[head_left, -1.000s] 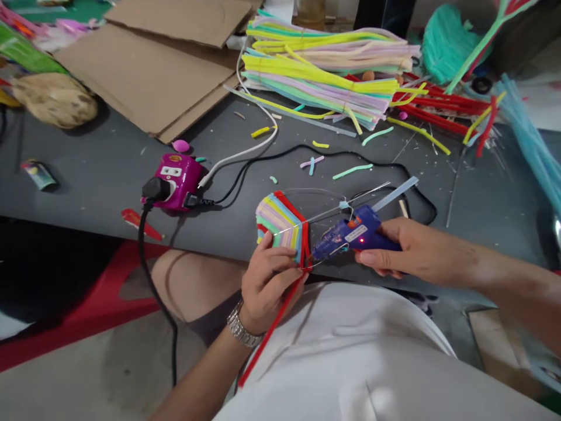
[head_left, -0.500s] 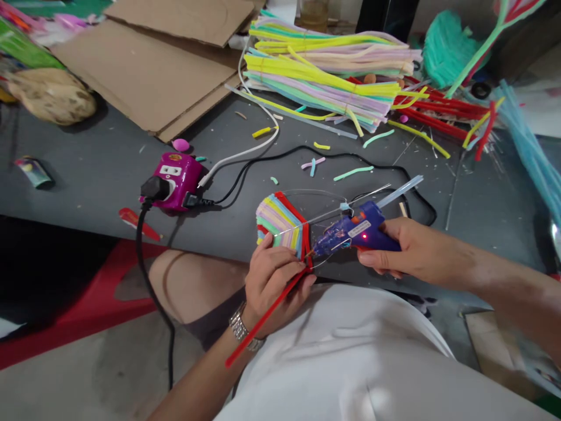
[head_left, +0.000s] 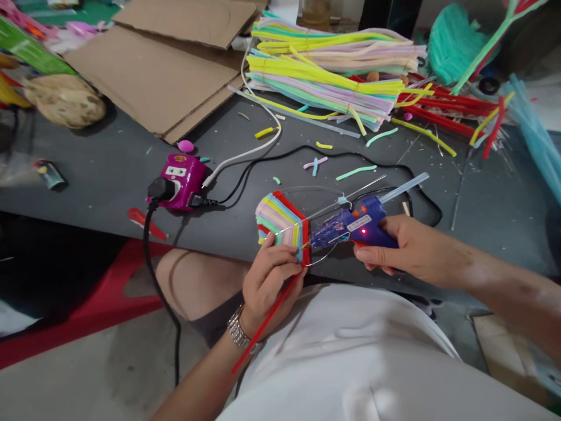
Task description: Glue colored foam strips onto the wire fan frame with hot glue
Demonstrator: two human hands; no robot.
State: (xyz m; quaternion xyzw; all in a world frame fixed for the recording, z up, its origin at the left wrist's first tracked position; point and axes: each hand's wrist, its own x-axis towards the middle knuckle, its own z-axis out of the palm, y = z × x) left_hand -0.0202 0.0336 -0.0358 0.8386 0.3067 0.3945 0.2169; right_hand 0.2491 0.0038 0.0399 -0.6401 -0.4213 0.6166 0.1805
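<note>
My left hand is closed on the lower edge of a striped pipe-cleaner piece, made of pastel and red stems laid side by side in a V pattern. From its red edge a loose red pipe cleaner runs down over my wrist. My right hand grips a blue hot glue gun with its red light lit. The nozzle tip is at the red edge, close to my left fingers; whether it touches is hard to tell. A clear glue stick sticks out of the gun's back. Thin wire extends from the piece.
A purple power adapter with black and white cords sits left of centre. Bundled pipe cleaners lie at the back, near cardboard sheets. Red stems are at right, and cut scraps dot the grey table.
The glue gun's nozzle has shifted slightly left and up along the red edge. The loose red stem's free end has dropped slightly. The camera view has shifted a little.
</note>
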